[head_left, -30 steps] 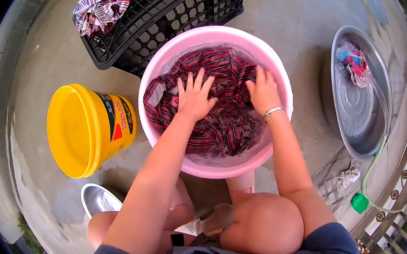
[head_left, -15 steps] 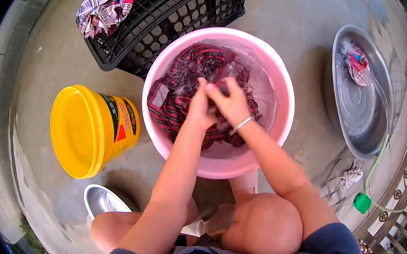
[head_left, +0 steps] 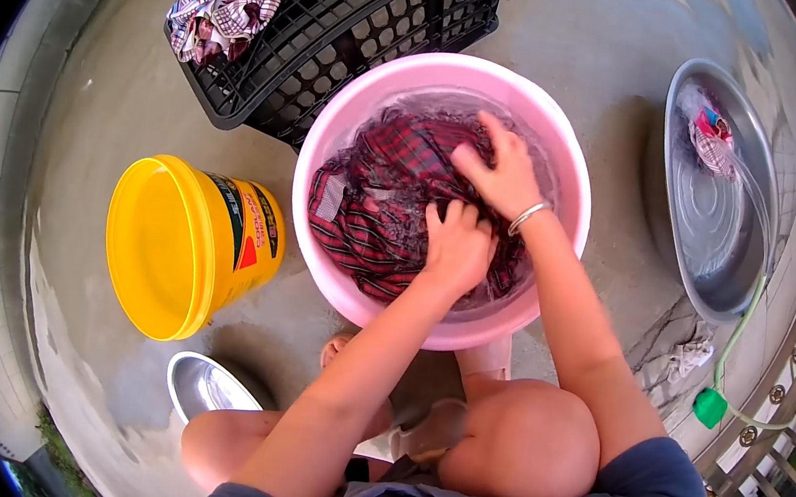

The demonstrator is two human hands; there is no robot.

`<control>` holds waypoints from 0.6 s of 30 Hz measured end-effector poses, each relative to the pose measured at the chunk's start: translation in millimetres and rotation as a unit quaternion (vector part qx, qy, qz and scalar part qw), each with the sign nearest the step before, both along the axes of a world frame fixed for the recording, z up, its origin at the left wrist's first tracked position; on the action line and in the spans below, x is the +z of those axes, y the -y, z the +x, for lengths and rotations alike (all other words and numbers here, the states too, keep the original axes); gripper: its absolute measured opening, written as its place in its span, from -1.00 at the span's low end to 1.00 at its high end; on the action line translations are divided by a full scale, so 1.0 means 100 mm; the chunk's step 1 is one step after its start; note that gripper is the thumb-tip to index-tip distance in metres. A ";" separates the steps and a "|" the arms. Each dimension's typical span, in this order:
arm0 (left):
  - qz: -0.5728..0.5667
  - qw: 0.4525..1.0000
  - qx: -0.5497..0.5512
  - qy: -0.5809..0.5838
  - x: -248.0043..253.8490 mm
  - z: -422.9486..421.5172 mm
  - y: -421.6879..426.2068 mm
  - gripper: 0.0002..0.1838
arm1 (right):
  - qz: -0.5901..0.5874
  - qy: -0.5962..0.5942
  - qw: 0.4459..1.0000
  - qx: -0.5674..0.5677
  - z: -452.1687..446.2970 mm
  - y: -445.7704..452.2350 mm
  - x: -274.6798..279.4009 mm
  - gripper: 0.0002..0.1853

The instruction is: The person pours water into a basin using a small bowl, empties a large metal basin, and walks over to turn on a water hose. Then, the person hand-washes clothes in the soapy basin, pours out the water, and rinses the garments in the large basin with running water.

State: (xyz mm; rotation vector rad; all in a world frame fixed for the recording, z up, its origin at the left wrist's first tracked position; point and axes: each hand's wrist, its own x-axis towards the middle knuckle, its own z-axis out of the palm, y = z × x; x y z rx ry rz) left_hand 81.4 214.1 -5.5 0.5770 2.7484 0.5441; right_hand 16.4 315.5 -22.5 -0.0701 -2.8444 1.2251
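Concrete-grey floor [head_left: 604,252] carries every vessel noted. At the far side lies a black lattice crate [head_left: 347,51]. Just beside it, directly before the person, is a round pink tub [head_left: 528,98] holding water. A grey metal basin [head_left: 712,289] is situated well apart to the right; a yellow bucket [head_left: 154,250], mouth tilted toward the viewer, is near the tub on the left. Dark red plaid cloth [head_left: 370,236] is in the pink tub, soaked and bunched, partly under water. A small metal bowl [head_left: 210,389] sits below the bucket in view. Mixed fabrics [head_left: 224,8] lie heaped on the crate's left end. The left hand [head_left: 458,250] presses on the plaid cloth with fingers curled; whether it grips a fold cannot be told. The right hand [head_left: 503,172], slightly blurred, is above the cloth, thumb spread wide from the fingers. A bracelet [head_left: 527,218] encircles the right wrist.
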 end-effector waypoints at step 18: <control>0.171 0.961 0.078 0.201 -0.24 -0.21 1.03 -0.76 | 0.175 0.288 0.941 0.027 -0.15 -0.21 0.32 -0.47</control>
